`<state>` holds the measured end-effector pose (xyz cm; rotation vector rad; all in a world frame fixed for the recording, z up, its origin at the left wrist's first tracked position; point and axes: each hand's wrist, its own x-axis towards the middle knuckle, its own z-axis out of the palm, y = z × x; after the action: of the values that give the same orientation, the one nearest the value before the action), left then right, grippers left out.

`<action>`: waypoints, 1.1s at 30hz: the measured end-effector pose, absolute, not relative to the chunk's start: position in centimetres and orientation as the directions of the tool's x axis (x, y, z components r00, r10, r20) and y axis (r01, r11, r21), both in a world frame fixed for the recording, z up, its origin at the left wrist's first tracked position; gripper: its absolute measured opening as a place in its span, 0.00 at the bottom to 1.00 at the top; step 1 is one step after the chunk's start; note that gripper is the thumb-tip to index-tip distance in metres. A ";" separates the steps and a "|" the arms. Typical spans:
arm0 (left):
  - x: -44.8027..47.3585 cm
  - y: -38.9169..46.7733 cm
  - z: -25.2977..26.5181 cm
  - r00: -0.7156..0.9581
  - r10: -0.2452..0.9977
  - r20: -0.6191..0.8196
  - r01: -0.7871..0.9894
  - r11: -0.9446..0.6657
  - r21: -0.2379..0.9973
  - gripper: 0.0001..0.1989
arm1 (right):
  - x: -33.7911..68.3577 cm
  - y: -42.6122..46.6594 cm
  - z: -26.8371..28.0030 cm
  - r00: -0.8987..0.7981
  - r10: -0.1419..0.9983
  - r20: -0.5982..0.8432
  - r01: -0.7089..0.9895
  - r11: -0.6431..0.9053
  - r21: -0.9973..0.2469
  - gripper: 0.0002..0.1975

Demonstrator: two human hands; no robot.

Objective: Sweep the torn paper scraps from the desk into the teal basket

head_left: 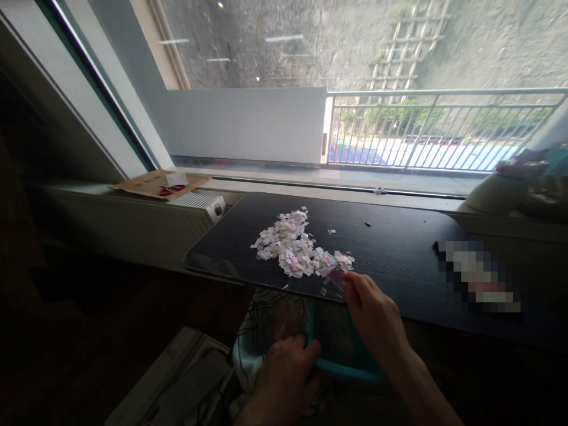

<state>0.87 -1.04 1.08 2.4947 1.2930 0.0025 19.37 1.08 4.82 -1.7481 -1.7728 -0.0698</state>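
A heap of small cut paper pieces point(293, 245), mostly white with some pink, lies on the dark tabletop point(394, 254). At the heap's near right end, my right hand point(377, 313) has its fingers pinched on a thin, pinkish, see-through piece point(336, 278) whose kind I cannot make out. Below the table's front edge, my left hand point(286, 370) grips the left side of a teal container point(350, 371), thumb over its rim. The container's inside is dim, and my right forearm partly covers it.
Red-handled scissors point(172, 189) rest on a brown paper envelope point(151, 183) by a white radiator point(199, 202). A few stray scraps point(331, 231) lie beyond the heap. A blurred-out object point(479, 277) is at the table's right. Behind runs a window with a railing point(437, 130).
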 end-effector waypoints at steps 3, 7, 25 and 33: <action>0.8 -1.1 1.1 0.596 0.791 -0.134 0.787 -0.544 0.291 0.07 | 18.5 0.7 4.9 0.033 0.890 0.455 0.887 0.183 -0.423 0.11; 0.9 -1.3 1.2 0.595 0.793 -0.130 0.788 -0.545 0.287 0.07 | 18.4 0.1 4.9 0.061 0.884 0.463 0.888 0.164 -0.429 0.11; 0.5 -1.1 0.7 0.578 0.809 -0.104 0.794 -0.529 0.301 0.08 | 19.0 0.5 5.5 0.084 0.878 0.470 0.865 0.171 -0.472 0.09; 0.6 -1.2 0.5 0.582 0.807 -0.103 0.795 -0.539 0.278 0.09 | 18.0 -0.2 4.6 0.068 0.853 0.518 0.881 0.192 -0.432 0.09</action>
<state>0.59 -1.17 0.45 2.5211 1.3130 0.0544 18.05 -0.21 4.60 -1.6370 -1.7579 -0.0503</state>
